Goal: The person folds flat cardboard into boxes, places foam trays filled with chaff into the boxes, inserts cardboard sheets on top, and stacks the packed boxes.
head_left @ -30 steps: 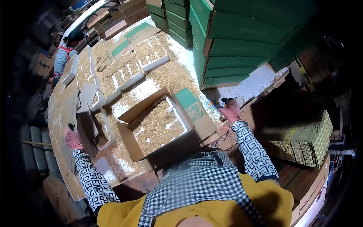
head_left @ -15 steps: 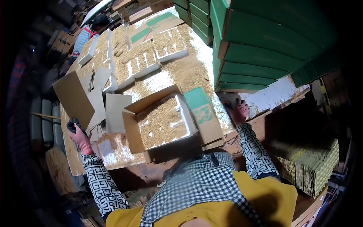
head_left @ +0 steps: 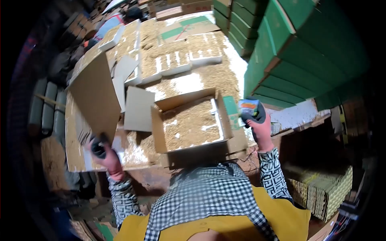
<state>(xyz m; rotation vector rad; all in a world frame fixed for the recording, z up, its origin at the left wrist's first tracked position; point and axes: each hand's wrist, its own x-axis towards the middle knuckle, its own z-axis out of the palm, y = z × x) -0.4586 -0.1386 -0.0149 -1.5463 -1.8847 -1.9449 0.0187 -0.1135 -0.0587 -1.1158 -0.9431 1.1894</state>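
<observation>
My left hand (head_left: 105, 154), in a pink glove with dark fingers, is closed at the lower edge of a tall brown cardboard sheet (head_left: 96, 92), which stands tilted at the table's left. My right hand (head_left: 260, 125), gloved alike, grips a small colourful printed packet (head_left: 248, 107) with blue and orange on it, to the right of the open box. Between my hands is an open cardboard box (head_left: 158, 134). Inside it lies a white foam tray (head_left: 217, 119) filled with brown, husk-like loose material (head_left: 189, 124).
Green boxes (head_left: 293, 68) are stacked high at the right. More foam trays (head_left: 173, 69) full of husks cover the back of the table. Cardboard pieces (head_left: 138, 108) lie left of the box. Egg trays (head_left: 321, 193) are piled at lower right. Another person (head_left: 107, 26) is at far left.
My right hand has come up from beside the green stack, now with the packet showing in it. My left hand has moved right and lower with the cardboard sheet. The view has shifted.
</observation>
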